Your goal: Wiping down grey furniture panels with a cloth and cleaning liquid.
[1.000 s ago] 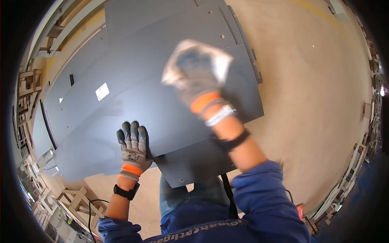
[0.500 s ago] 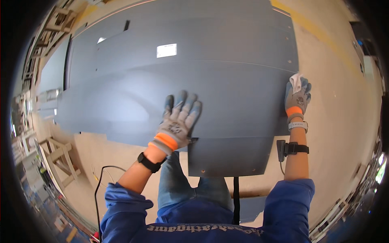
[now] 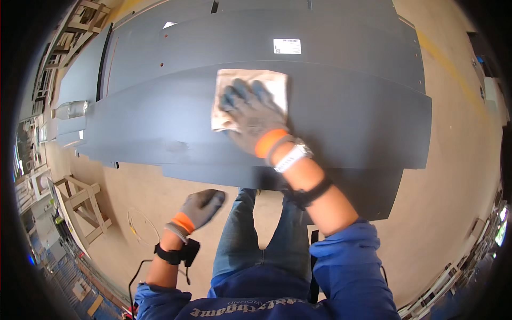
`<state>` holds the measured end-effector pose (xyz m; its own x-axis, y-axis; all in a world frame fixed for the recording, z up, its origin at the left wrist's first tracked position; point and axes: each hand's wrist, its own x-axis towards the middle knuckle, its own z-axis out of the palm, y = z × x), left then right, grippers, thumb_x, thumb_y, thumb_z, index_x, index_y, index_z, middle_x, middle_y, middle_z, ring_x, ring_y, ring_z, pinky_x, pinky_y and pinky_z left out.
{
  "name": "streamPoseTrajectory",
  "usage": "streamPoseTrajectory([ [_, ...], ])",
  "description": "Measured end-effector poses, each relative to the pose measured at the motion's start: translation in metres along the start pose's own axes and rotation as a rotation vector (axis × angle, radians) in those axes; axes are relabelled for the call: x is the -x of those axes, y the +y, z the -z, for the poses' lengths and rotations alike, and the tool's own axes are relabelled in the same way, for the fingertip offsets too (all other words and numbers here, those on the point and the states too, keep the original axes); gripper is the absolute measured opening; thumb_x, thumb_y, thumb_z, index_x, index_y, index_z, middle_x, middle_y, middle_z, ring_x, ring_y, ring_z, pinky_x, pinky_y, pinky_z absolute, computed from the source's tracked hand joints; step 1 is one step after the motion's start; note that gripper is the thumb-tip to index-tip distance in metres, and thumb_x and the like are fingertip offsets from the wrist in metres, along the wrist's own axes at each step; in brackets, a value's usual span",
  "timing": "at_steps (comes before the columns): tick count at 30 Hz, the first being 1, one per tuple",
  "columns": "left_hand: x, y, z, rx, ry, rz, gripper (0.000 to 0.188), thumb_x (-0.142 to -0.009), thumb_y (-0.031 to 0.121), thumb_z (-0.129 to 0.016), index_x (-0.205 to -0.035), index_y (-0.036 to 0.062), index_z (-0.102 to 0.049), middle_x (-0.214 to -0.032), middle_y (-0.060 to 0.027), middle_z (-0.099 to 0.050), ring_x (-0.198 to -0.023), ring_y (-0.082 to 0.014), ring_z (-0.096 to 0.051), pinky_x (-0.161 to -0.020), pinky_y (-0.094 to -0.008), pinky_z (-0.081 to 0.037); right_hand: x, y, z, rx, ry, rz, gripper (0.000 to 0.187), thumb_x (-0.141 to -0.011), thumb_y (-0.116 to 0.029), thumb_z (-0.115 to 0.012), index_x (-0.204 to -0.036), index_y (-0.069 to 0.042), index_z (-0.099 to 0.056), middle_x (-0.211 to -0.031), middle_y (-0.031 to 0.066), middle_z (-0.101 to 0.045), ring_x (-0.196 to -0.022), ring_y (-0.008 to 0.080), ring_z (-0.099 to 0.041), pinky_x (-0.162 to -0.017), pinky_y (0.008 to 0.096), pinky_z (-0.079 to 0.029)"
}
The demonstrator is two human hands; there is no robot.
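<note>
My right hand [image 3: 256,109], in a grey glove with an orange cuff, presses a pale folded cloth [image 3: 278,85] against a long dark grey panel [image 3: 346,117]. The fingers lie over the cloth and the thumb is at its lower edge. The motion slightly blurs this hand. Beneath the panel's near edge, to the left of my legs, my gloved left hand [image 3: 201,208] hangs in the air, touching nothing. Its fingers are curled together and nothing shows in them. A faint smudge [image 3: 176,145] marks the panel left of the cloth.
More grey panels [image 3: 362,48] lie under and beyond the long one; a white label [image 3: 287,46] is stuck there. On the left stand a wooden trestle [image 3: 80,205] and a rack [image 3: 74,32]. A coiled thin cable [image 3: 141,226] rests on the floor.
My right hand has swung from the panel's right edge to its middle, and the bunched cloth is now spread flat. My left hand has left the panel and dropped toward me. The view has shifted.
</note>
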<state>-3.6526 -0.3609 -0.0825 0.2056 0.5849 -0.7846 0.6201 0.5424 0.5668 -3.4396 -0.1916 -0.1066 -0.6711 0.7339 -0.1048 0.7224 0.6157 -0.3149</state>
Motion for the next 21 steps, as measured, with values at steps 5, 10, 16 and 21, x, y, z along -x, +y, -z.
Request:
streamPoseTrajectory([
  [5, 0.001, -0.091, 0.055, 0.872, 0.26, 0.209, 0.066, -0.094, 0.052, -0.053, -0.139, 0.0042, -0.04, -0.127, -0.0157, -0.056, -0.115, -0.027, -0.058, -0.098, -0.0416, -0.047, 0.089, 0.067, 0.016, -0.191, 0.193, -0.905, 0.032, -0.091, -0.017, -0.048, -0.118, -0.006, -0.06, -0.12, 0.0171, -0.06, -0.1, 0.0322, -0.061, -0.09, 0.0384, -0.051],
  [10, -0.032, -0.119, 0.092, 1.484, 0.192, -0.048, 0.044, -0.094, 0.05, -0.054, -0.123, 0.0172, -0.056, -0.126, -0.0048, -0.058, -0.114, -0.0235, -0.058, -0.102, -0.0375, -0.043, 0.149, 0.066, -0.022, 0.421, 0.583, -0.974, 0.031, -0.095, -0.019, -0.044, -0.112, 0.001, -0.061, -0.108, 0.0175, -0.064, -0.093, 0.0305, -0.064, -0.081, 0.0376, -0.053],
  [16, -0.064, -0.106, 0.092, 1.552, 0.096, -0.335, 0.047, -0.097, 0.043, -0.049, -0.134, 0.0146, -0.047, -0.14, -0.0068, -0.049, -0.125, -0.025, -0.05, -0.105, -0.0416, -0.041, 0.01, -0.129, -0.079, -0.009, 0.286, -0.346, 0.058, -0.086, -0.032, -0.05, -0.135, -0.001, -0.047, -0.145, 0.0165, -0.041, -0.139, 0.0361, -0.029, -0.118, 0.049, -0.015],
  [21, -0.07, -0.132, 0.112, 1.487, 0.04, -0.2, 0.049, -0.096, 0.046, -0.052, -0.123, 0.0053, -0.056, -0.123, -0.0085, -0.062, -0.111, -0.0214, -0.059, -0.101, -0.0341, -0.045, 0.014, -0.134, -0.08, -0.05, 0.275, -0.12, 0.065, -0.083, -0.046, -0.055, -0.136, -0.009, -0.047, -0.145, 0.0136, -0.041, -0.142, 0.0335, -0.026, -0.117, 0.0543, -0.01],
])
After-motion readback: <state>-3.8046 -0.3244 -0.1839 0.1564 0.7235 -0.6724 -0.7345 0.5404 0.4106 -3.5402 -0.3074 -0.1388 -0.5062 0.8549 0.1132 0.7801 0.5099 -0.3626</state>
